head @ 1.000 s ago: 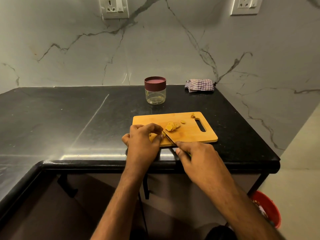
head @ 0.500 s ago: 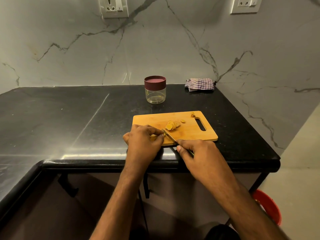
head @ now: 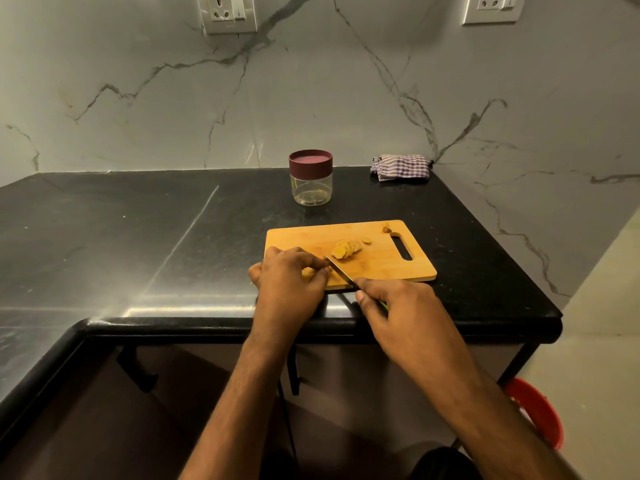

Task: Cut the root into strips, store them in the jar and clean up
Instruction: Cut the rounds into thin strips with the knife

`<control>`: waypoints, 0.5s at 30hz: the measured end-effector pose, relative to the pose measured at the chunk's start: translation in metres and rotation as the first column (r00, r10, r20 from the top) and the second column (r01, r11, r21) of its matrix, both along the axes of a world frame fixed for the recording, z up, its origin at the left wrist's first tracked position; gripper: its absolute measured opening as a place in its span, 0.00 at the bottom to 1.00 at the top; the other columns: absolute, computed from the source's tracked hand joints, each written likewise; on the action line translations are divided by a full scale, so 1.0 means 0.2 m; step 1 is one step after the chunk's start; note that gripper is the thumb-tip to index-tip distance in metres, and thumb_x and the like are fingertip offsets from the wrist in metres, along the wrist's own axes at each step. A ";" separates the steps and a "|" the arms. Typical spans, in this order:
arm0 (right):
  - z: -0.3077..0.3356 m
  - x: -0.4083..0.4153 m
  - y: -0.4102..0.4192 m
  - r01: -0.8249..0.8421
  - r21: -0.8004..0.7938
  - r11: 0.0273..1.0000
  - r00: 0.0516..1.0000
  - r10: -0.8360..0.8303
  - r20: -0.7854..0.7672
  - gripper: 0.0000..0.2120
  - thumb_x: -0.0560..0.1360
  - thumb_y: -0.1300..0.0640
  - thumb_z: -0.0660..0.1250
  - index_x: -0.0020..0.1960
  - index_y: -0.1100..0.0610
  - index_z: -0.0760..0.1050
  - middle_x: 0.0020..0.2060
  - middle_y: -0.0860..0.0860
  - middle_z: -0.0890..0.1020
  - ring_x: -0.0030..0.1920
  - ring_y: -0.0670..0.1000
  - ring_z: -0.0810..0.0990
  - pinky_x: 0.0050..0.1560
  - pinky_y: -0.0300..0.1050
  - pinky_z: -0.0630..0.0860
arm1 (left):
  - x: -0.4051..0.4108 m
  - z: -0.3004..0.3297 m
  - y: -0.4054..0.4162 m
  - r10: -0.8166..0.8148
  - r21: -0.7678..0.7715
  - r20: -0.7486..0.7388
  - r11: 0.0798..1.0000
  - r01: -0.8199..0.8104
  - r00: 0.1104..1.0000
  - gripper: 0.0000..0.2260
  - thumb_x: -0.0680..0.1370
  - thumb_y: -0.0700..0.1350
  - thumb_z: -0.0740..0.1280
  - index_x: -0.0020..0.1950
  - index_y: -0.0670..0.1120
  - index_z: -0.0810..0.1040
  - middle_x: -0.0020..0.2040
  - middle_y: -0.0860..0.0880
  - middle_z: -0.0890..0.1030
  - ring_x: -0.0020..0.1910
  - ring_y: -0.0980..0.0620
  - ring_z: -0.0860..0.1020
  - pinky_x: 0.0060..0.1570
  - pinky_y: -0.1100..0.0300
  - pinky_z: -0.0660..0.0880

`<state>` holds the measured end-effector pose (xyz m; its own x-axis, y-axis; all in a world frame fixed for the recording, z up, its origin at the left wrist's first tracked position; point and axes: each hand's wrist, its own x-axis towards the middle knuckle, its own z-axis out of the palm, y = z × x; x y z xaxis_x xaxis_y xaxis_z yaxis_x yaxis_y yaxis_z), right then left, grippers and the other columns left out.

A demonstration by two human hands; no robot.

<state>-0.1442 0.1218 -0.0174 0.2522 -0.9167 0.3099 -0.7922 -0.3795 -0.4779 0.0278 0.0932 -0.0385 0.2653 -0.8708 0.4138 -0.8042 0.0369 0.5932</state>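
A wooden cutting board (head: 381, 261) lies on the black counter (head: 138, 237). My left hand (head: 289, 282) pins a yellow piece of root (head: 308, 272) at the board's near left; most of the root is hidden under my fingers. My right hand (head: 401, 310) grips a knife (head: 341, 273), whose blade angles up-left with its tip just right of my left fingertips. A row of cut yellow slices (head: 346, 249) lies mid-board, with a small scrap (head: 387, 228) near the handle slot. A clear jar (head: 311, 177) with a maroon lid stands closed behind the board.
A checked cloth (head: 401, 167) sits bunched at the counter's back right corner against the marble wall. The counter's front edge runs just under my wrists. A red bin (head: 536, 412) stands on the floor at lower right.
The knife blade has shifted slightly away from the board's front edge, closer to the slices. My left hand stays clamped on the root.
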 end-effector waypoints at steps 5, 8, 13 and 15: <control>0.03 0.03 -0.03 -0.014 0.029 0.999 0.999 0.014 -0.028 0.14 0.80 0.48 0.59 0.63 0.45 0.76 0.51 0.46 0.81 0.46 0.42 0.73 0.47 0.38 0.72 | 0.00 0.01 0.00 -0.003 0.002 0.005 1.000 0.003 1.000 0.05 0.78 0.50 0.71 0.51 0.55 0.86 0.48 0.61 0.81 0.54 0.57 0.67 0.51 0.56 0.54; 0.05 0.08 -0.09 -0.012 0.048 0.999 0.999 0.014 -0.038 0.12 0.80 0.49 0.60 0.57 0.49 0.79 0.47 0.48 0.82 0.44 0.44 0.75 0.45 0.41 0.76 | 0.00 0.01 -0.01 -0.003 -0.004 -0.001 1.000 0.003 1.000 0.04 0.77 0.50 0.71 0.49 0.56 0.86 0.47 0.61 0.81 0.54 0.56 0.68 0.51 0.55 0.55; 0.04 0.07 -0.08 -0.015 0.063 0.998 0.998 0.019 -0.064 0.12 0.80 0.48 0.60 0.59 0.48 0.79 0.49 0.48 0.82 0.45 0.44 0.75 0.45 0.39 0.74 | -0.01 0.01 0.00 0.014 -0.005 -0.005 1.000 -0.014 1.000 0.05 0.78 0.51 0.70 0.51 0.54 0.86 0.48 0.60 0.82 0.53 0.58 0.64 0.50 0.55 0.54; 0.02 0.02 -0.03 -0.002 0.050 0.999 0.998 0.005 -0.060 0.13 0.79 0.47 0.61 0.61 0.45 0.77 0.49 0.45 0.82 0.44 0.42 0.74 0.44 0.37 0.72 | 0.00 0.00 -0.01 0.011 0.000 -0.008 1.000 -0.011 1.000 0.06 0.78 0.51 0.70 0.51 0.54 0.86 0.49 0.60 0.82 0.53 0.59 0.63 0.51 0.56 0.53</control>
<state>-0.1403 0.1153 -0.0127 0.2721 -0.9298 0.2477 -0.8188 -0.3589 -0.4479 0.0271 0.0920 -0.0385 0.2783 -0.8676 0.4120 -0.7998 0.0281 0.5996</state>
